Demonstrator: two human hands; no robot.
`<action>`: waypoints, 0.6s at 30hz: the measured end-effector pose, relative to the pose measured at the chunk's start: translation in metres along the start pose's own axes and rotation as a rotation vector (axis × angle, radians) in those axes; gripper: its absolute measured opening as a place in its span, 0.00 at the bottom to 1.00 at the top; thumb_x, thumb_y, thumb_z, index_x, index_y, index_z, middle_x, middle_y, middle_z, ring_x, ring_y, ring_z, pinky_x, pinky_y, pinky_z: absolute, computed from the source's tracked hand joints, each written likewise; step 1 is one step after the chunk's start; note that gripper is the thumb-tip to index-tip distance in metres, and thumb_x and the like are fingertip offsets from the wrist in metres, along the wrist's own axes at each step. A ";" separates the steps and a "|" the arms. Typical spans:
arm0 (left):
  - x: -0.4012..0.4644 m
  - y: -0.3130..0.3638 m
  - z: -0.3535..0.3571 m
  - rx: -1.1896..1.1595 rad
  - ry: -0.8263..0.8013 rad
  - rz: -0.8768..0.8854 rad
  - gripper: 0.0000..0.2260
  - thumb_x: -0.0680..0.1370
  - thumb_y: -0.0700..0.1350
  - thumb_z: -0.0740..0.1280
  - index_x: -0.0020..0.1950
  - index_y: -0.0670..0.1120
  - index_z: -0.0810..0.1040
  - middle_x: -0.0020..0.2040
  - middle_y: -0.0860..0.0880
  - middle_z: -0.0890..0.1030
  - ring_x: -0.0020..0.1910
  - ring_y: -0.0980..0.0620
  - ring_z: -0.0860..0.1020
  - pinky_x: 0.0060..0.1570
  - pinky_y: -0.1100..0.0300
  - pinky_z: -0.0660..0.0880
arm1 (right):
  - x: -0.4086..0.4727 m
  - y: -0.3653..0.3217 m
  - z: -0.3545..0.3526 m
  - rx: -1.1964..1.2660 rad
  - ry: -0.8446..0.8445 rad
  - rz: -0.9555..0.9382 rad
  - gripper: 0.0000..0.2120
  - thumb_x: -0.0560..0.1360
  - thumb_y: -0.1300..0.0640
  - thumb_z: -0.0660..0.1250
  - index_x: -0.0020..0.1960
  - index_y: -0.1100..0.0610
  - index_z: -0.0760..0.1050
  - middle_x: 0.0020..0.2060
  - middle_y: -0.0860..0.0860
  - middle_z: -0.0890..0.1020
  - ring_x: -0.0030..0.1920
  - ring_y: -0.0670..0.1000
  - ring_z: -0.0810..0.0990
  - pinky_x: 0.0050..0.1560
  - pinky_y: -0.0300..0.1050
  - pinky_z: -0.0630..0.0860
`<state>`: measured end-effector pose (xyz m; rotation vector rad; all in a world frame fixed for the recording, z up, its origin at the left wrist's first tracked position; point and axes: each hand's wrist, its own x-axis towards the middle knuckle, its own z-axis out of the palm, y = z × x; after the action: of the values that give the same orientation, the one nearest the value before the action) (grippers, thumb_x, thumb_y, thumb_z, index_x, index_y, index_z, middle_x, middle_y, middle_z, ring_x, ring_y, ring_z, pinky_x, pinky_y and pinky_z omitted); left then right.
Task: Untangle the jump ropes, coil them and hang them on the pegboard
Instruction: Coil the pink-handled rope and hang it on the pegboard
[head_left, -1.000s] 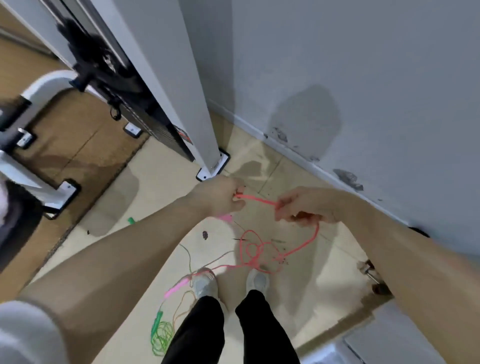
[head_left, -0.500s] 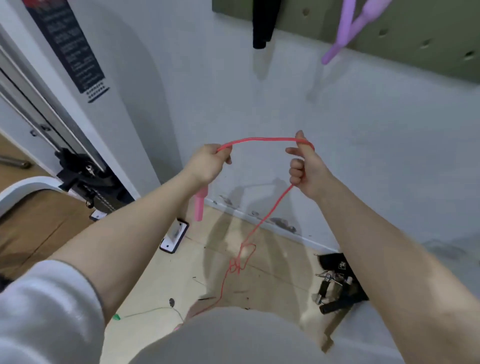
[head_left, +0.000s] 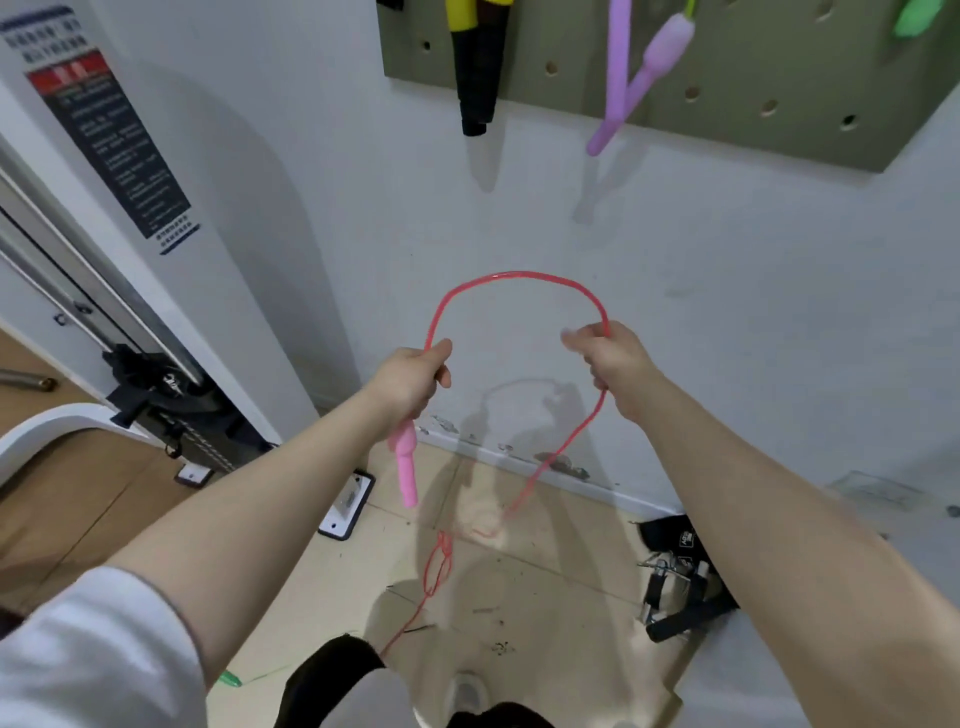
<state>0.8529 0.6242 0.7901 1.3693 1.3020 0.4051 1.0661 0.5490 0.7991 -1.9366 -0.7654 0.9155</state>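
Left hand: our left hand (head_left: 410, 382), middle of the frame, has its fingers curled tight round the thin red plastic jump rope (head_left: 519, 277); the pink handle (head_left: 405, 467) hangs under it.
Right hand: our right hand (head_left: 615, 364) curls round the same rope.
Rope: it bends up between our hands, then drops to a knot (head_left: 440, 564) near the floor.
Board: the green pegboard (head_left: 727, 78), upper right, holds black (head_left: 475, 78) and purple handles (head_left: 623, 78).

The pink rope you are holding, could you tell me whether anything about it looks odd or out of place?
Yes: below the right hand, the pink rope still has a knotted snarl hanging just above the floor.
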 end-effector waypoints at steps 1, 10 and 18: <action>0.002 -0.003 -0.006 -0.018 0.012 -0.020 0.18 0.79 0.51 0.58 0.32 0.44 0.71 0.19 0.53 0.61 0.20 0.54 0.57 0.25 0.62 0.54 | 0.003 0.001 0.000 -0.181 0.037 -0.109 0.05 0.73 0.63 0.65 0.48 0.57 0.74 0.33 0.49 0.69 0.31 0.48 0.67 0.32 0.39 0.64; -0.004 -0.004 -0.024 -0.157 -0.226 0.152 0.13 0.79 0.38 0.55 0.40 0.39 0.76 0.24 0.51 0.64 0.20 0.54 0.62 0.23 0.64 0.62 | 0.003 0.018 0.022 -0.256 -0.045 -0.242 0.14 0.77 0.68 0.51 0.55 0.54 0.70 0.40 0.52 0.75 0.37 0.52 0.74 0.43 0.44 0.74; -0.029 -0.015 -0.078 -0.228 -0.515 0.284 0.23 0.72 0.27 0.48 0.54 0.43 0.77 0.32 0.47 0.75 0.29 0.48 0.77 0.32 0.59 0.74 | -0.045 0.016 0.121 -0.703 -0.287 -0.268 0.14 0.82 0.50 0.51 0.64 0.55 0.63 0.48 0.58 0.79 0.47 0.59 0.77 0.47 0.49 0.71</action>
<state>0.7722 0.6324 0.8129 1.3504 0.6238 0.3490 0.9452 0.5581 0.7527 -2.2220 -1.6454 0.8285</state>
